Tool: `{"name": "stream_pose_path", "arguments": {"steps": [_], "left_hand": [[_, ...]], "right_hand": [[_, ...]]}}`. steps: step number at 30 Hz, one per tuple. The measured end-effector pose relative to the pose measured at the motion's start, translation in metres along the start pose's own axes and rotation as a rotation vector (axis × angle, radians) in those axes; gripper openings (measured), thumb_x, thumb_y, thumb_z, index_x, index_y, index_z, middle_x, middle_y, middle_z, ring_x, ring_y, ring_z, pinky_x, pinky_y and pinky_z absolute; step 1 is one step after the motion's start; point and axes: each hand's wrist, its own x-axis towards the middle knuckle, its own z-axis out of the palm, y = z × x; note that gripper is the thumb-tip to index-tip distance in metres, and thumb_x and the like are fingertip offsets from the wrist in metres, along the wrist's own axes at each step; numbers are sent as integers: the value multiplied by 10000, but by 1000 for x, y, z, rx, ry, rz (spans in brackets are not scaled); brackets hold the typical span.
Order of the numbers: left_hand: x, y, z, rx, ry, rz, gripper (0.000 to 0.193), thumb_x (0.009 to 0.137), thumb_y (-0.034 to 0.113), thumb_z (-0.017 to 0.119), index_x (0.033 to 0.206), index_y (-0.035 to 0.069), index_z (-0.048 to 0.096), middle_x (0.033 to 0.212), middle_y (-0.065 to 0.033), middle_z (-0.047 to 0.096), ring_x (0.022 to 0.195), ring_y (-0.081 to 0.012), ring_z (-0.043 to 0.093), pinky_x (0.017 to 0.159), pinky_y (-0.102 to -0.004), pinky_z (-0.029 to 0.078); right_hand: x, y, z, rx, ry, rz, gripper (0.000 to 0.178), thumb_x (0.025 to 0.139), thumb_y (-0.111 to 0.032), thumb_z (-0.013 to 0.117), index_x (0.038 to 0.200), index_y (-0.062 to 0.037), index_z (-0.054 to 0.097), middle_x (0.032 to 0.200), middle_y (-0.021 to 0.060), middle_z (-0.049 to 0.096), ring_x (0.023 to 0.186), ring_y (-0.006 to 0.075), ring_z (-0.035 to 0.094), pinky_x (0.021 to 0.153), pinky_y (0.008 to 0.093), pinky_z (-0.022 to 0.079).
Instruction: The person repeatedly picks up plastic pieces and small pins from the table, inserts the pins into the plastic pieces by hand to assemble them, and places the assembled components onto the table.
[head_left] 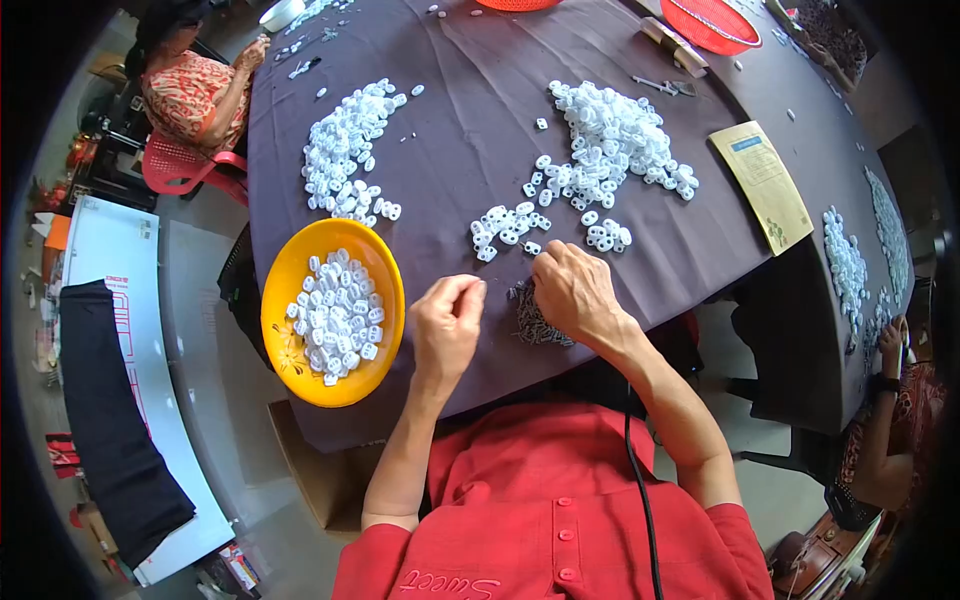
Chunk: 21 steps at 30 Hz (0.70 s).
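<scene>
My left hand (448, 318) is raised over the table's near edge, thumb and fingers pinched together. Whatever it holds, if anything, is too small to make out. My right hand (577, 292) is closed, with its fingertips down beside a small white plastic piece with two holes (530, 247); what lies between the fingers is hidden. Partly under that hand is a heap of small dark metal pieces (538, 318). Loose white pieces (500, 225) lie just beyond. To the left, a yellow plastic bowl (276, 300) holds many similar white pieces.
Large heaps of white pieces lie at centre right (610, 130) and left (345, 140) on the dark tablecloth (460, 130). A yellow envelope (762, 185) lies at right, with red baskets (712, 22) beyond. One person (195, 95) sits far left, another (885, 440) at right.
</scene>
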Motion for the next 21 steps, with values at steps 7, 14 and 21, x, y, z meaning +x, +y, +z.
{"name": "stream_pose_path", "arguments": {"steps": [7,14,21], "left_hand": [[25,3,36,64,-79,138,70,773,37,609,824,-8,621,713,-107,616,562,-168,580,517,-276,445],[42,-5,62,330,-188,257,141,755,83,613,888,51,646,762,-118,593,679,-292,590,604,-372,469],[39,3,59,281,-197,267,50,751,73,604,785,38,598,772,-125,576,709,-313,578,625,-385,459]], "right_hand": [[-8,10,-7,444,177,137,66,746,-30,584,789,-21,536,714,107,571,647,247,594,575,322,466],[-12,22,-4,609,213,192,94,738,-7,588,818,-19,541,729,131,584,680,273,603,590,335,475],[-18,30,-6,639,262,173,114,744,3,613,857,-5,612,723,109,594,639,180,594,583,265,462]]}}
